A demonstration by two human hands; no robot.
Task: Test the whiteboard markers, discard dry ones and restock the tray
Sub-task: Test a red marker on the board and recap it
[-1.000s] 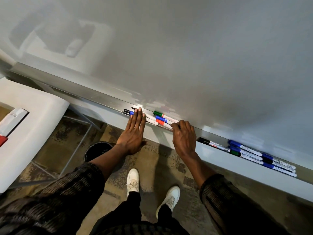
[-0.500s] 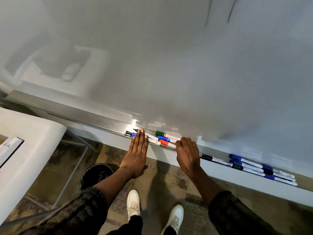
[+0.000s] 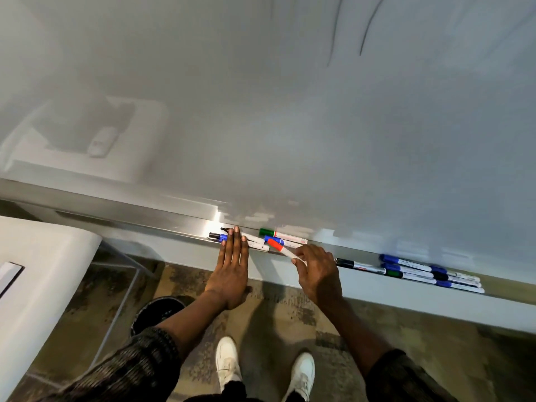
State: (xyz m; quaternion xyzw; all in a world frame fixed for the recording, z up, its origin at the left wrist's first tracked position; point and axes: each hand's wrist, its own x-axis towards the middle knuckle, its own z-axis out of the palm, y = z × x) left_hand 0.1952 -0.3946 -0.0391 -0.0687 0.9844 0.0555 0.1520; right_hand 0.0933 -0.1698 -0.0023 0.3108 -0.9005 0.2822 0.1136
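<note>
Whiteboard [image 3: 290, 111]: rose just beyond my fingertips.
Tray [image 3: 174, 224]: ran under both sets of fingers.
Bin [image 3: 158, 311]: on floor, below my left wrist.
Left hand [image 3: 230, 274]: fingers straight, released, tips resting on tray markers [image 3: 216, 236].
Right hand [image 3: 319, 274]: fingertips pinched marker barrel.
Spare markers [image 3: 429, 271]: in tray, well right of my right fingers.
Red-capped marker [image 3: 277, 245]: grasped, cap tilted over tray between my hands.
</note>
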